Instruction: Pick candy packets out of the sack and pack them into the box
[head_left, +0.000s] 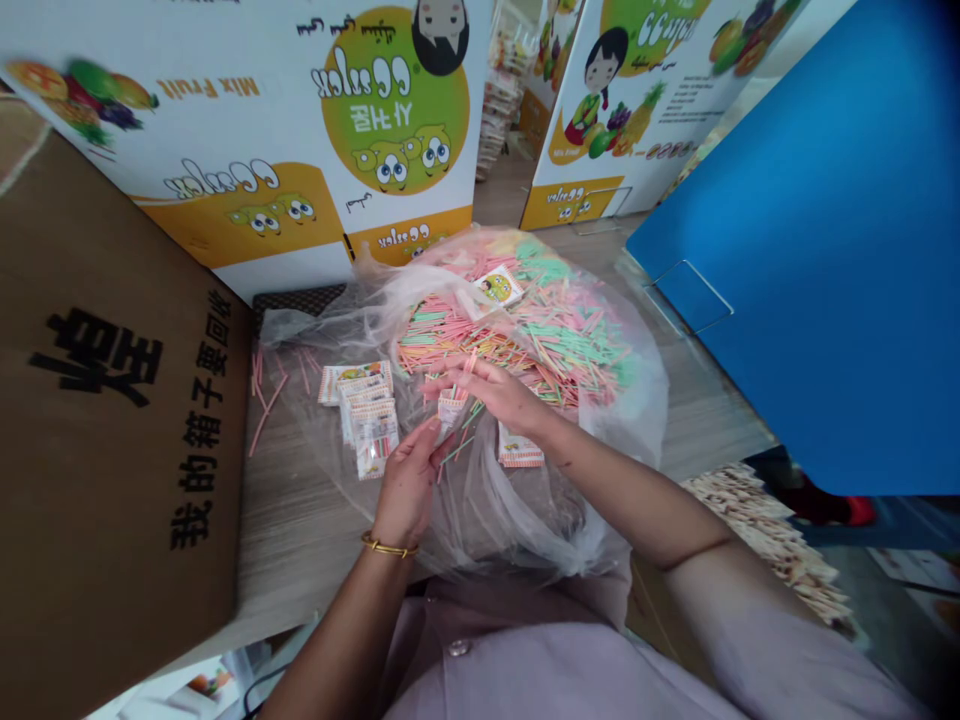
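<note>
Slender straight sticks (472, 360) seem pinched in the right fingers (489, 376), at a thin printed packet (450, 408) the left fingers (422, 438) pinch.

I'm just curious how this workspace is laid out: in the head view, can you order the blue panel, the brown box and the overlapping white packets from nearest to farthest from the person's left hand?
From the left hand:
1. White packets, overlapping just to its left.
2. Brown box, farther left.
3. Blue panel, across on the right.
</note>
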